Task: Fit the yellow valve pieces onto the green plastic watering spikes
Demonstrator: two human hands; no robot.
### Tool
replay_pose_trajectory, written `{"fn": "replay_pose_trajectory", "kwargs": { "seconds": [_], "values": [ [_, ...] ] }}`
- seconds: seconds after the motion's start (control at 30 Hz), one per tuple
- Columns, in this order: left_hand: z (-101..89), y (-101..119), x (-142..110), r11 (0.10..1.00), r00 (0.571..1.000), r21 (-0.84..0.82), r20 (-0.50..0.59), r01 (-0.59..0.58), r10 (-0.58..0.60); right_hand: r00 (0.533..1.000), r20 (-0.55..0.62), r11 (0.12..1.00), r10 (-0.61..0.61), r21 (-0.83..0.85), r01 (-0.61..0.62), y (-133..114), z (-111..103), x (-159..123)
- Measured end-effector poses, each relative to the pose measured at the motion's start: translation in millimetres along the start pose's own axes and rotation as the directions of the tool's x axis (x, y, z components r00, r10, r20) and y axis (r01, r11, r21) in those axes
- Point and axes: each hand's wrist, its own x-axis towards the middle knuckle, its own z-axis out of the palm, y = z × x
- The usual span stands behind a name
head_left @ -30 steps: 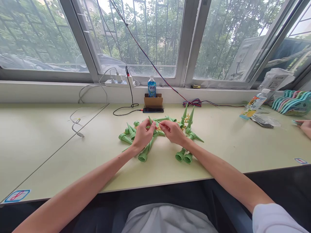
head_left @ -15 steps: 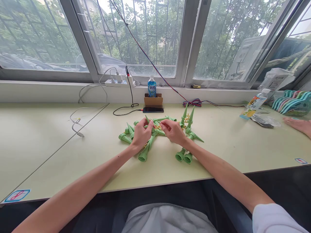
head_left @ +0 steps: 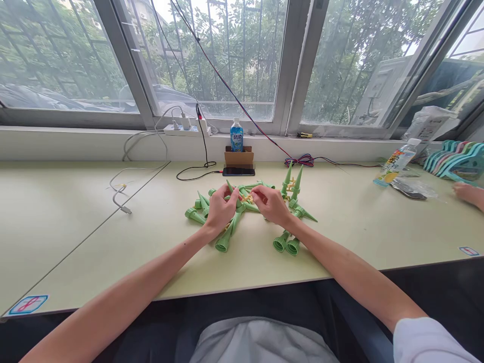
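Green plastic watering spikes with ribbed screw collars lie in a loose heap on the table. My left hand [head_left: 221, 207] is closed on a green watering spike [head_left: 229, 185], whose pointed tip sticks up beyond the fingers. Close by on the right, my right hand [head_left: 270, 204] pinches at a small yellow plastic piece [head_left: 247, 199], partly hidden by the fingertips. Two spikes [head_left: 297, 185] stand tip up beside my right hand, with yellow bits between them. Below that wrist, two open collars [head_left: 286, 244] face me. Another spike [head_left: 222, 243] lies under my left hand.
A phone [head_left: 238, 172] lies behind the heap, before a cardboard box [head_left: 239, 157] and a blue bottle [head_left: 236, 137]. A white cable [head_left: 121, 204] trails at left. On the right are a tilted drink bottle [head_left: 397, 162], hangers [head_left: 454, 160] and another person's hand [head_left: 469, 193].
My hands keep nearly the same place, the right one shifting very slightly. At the far right, the other person's hand has drawn back to the right and curled.
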Motion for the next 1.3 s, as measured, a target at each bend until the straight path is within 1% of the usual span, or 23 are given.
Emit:
{"fn": "replay_pose_trajectory", "kwargs": {
  "seconds": [0.37, 0.53, 0.83, 1.13, 1.3],
  "values": [
    [1.1, 0.3, 0.4, 1.0, 1.0, -0.001, -0.027, -0.003, 0.003, 1.0, -0.013, 1.0, 0.011, -0.015, -0.012, -1.7, -1.9, -0.5],
    [1.4, 2.0, -0.4, 1.0, 1.0, -0.003, -0.017, 0.004, -0.004, 0.999, 0.03, 1.0, 0.016, -0.004, -0.016, -1.0, -1.0, -1.0],
    [1.9, 0.3, -1.7, 1.0, 1.0, -0.013, 0.001, -0.008, 0.008, 0.996, 0.093, 1.0, -0.015, 0.0, 0.015, -0.9, -1.8, -1.3],
    [2.2, -1.9, -1.6, 1.0, 1.0, -0.017, 0.018, -0.014, 0.015, 0.991, 0.129, 0.999, -0.046, 0.026, 0.043, -1.2, -1.6, -1.1],
    [2.3, -3.0, -1.4, 1.0, 0.999, -0.008, 0.032, -0.023, 0.023, 0.99, 0.126, 0.998, -0.063, 0.032, 0.059, -0.5, -1.0, -1.5]
  ]
}}
